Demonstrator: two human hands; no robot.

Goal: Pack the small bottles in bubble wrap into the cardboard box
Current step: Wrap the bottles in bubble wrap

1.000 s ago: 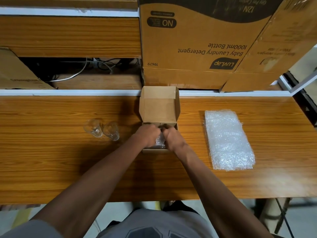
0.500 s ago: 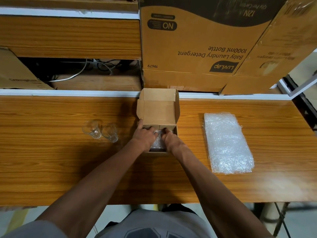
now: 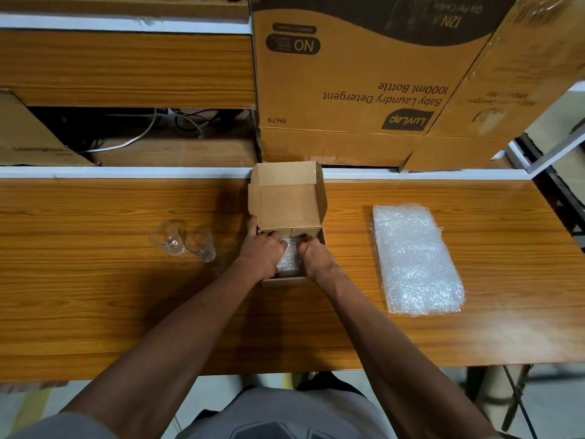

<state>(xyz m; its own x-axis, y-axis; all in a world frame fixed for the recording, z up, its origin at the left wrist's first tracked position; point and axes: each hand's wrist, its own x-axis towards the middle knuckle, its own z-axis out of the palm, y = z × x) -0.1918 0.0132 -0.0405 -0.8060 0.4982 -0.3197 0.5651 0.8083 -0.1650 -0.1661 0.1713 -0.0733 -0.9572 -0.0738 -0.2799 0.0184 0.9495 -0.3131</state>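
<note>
A small cardboard box [image 3: 286, 204] stands open at the middle of the table, its lid tilted back. Inside it lies a bubble-wrapped bundle [image 3: 289, 261], seen only between my hands. My left hand [image 3: 261, 251] grips the bundle's left side with curled fingers, and its index finger stretches along the box's left wall. On the bundle's right side, my right hand [image 3: 316, 258] has its fingers curled down into the box. Two small clear glass bottles [image 3: 167, 240] [image 3: 201, 247] lie unwrapped on the table, left of the box.
A stack of bubble wrap sheets [image 3: 414, 258] lies on the wooden table [image 3: 95, 296] to the right of the box. Large detergent cartons [image 3: 354, 90] stand right behind the box. A shelf with cables runs along the back left.
Both hands have gone from holding the bundle at the box's front edge to pushing it down inside the box. My left index finger now lies along the left wall.
</note>
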